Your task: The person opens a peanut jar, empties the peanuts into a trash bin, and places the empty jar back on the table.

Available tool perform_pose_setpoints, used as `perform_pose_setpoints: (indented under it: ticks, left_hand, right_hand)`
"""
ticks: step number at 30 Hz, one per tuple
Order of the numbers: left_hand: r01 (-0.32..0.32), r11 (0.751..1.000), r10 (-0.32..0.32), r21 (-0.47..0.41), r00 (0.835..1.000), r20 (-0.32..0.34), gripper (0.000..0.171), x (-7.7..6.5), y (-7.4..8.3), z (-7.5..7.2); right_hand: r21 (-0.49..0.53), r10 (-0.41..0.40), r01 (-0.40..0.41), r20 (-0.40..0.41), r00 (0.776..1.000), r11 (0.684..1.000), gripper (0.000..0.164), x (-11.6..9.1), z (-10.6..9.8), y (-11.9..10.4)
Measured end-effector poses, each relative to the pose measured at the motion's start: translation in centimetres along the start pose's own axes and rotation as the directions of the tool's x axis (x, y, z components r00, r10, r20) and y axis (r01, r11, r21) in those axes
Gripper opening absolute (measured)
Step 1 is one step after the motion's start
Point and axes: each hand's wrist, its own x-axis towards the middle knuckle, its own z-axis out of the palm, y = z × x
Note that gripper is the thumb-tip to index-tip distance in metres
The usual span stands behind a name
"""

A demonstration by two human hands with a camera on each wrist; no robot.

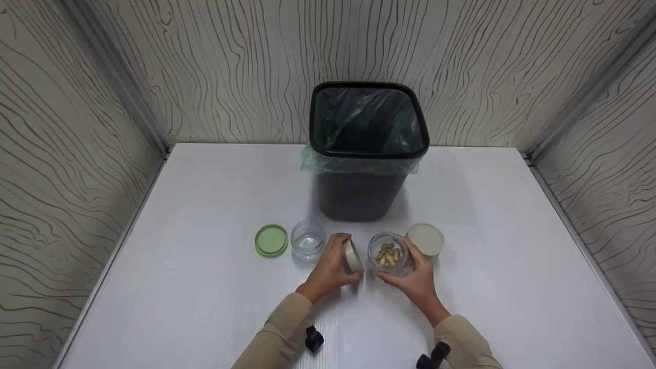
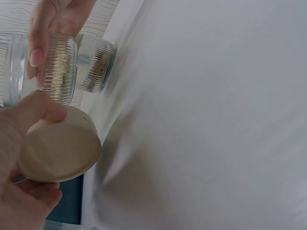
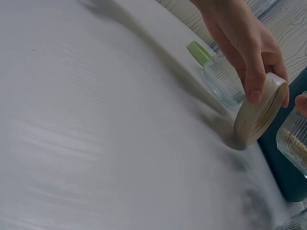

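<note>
My left hand (image 1: 330,266) holds a cream-coloured round lid (image 1: 353,257) on edge, thumb and fingers at opposite sides of its rim. My right hand (image 1: 419,279) grips a ribbed clear glass jar (image 3: 291,139) that has no lid on and appears raised off the table. Inside it lie several tan, nut-like pieces (image 1: 388,255). The lid is apart from the jar, just to its left. Right of the right hand stands another glass jar with a cream lid (image 1: 426,240) on it; the left wrist view shows brownish contents in this jar (image 2: 99,65).
An open glass jar (image 1: 308,240) with no visible contents stands left of the left hand, beside a green lid (image 1: 271,240) on the white table (image 1: 205,287). Behind the jars rises a dark bin (image 1: 359,197) lined with a greenish bag. Wood-patterned walls (image 1: 230,61) surround the table.
</note>
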Motion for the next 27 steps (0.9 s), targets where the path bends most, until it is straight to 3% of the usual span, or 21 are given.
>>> perform_pose_setpoints:
  ticks: [5, 15, 19, 22, 27]
  left_hand:
    - [0.002, 1.0, -0.001, 0.008, 0.999, -0.038, 0.08, 0.1, -0.3, 0.5]
    - [0.062, 0.998, -0.062, -0.002, 0.994, -0.087, 0.083, 0.2, -0.6, 1.0]
    - [0.045, 0.999, -0.042, 0.023, 0.993, -0.107, 0.083, 0.4, -0.8, 1.2]
    - [0.045, 0.999, -0.041, 0.029, 0.993, -0.107, 0.083, 0.5, -0.8, 1.4]
    - [0.093, 0.995, -0.091, 0.025, 0.993, -0.075, 0.081, 0.8, -0.8, 1.6]
  right_hand:
    - [-0.007, -0.012, 0.012, -0.015, 1.0, 1.0, 0.091, 0.0, 0.0, 0.1]
    - [-0.009, -0.015, 0.015, -0.028, 0.999, 1.0, 0.091, 0.1, 0.0, 0.3]
    - [0.002, -0.021, 0.021, -0.032, 0.999, 1.0, 0.091, 0.0, 0.0, 0.4]
    - [0.009, -0.011, 0.011, -0.029, 1.0, 1.0, 0.091, 0.1, 0.0, 0.4]
    - [0.0, 0.016, -0.016, -0.008, 1.0, 1.0, 0.092, 0.1, -0.1, 0.3]
